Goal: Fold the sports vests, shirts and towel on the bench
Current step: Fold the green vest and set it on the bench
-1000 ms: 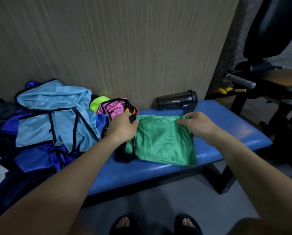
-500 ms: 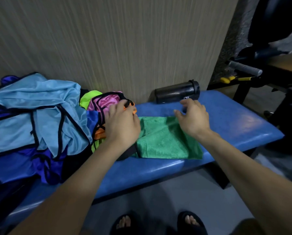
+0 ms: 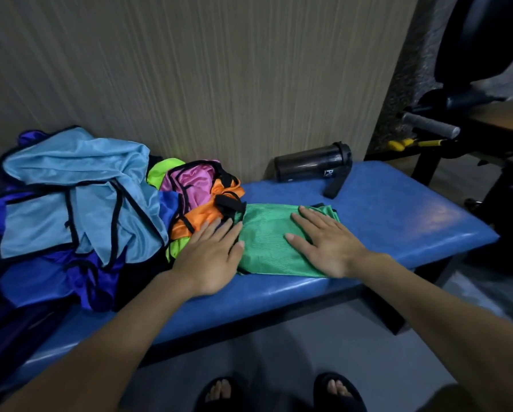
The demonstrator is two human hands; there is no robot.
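**Desk:** What does the frame show?

**Photographer:** 2 bare hands flat on a folded green vest (image 3: 267,242) lying on a blue padded bench (image 3: 398,215). The left hand (image 3: 210,257) rests with fingers straight and spread on the vest's left edge, its fingertips reaching the orange vest (image 3: 207,212) just beside it. The right hand (image 3: 323,245) lies palm down on the vest's right half, fingers straight and splayed. Neither hand grips anything.

**Desk:** And the rest of the laundry?

**Photographer:** All of it sits left of the green vest, in 1 loose heap: the orange vest with black trim touching it, a pink vest (image 3: 190,182) behind that, a neon yellow-green piece (image 3: 160,173) peeking out by the wall, then a large light blue vest (image 3: 79,185) draped over darker blue and purple garments (image 3: 56,278).

**Desk:** Anything else on the bench?

**Photographer:** A dark shaker bottle (image 3: 311,163) lies on its side behind the green vest, against the wall, its strap trailing onto the padding. Right of the green vest, past the bench end, stands black gym equipment (image 3: 457,126). Below the bench edge, the person's feet in black sandals (image 3: 338,391) show on the grey floor.
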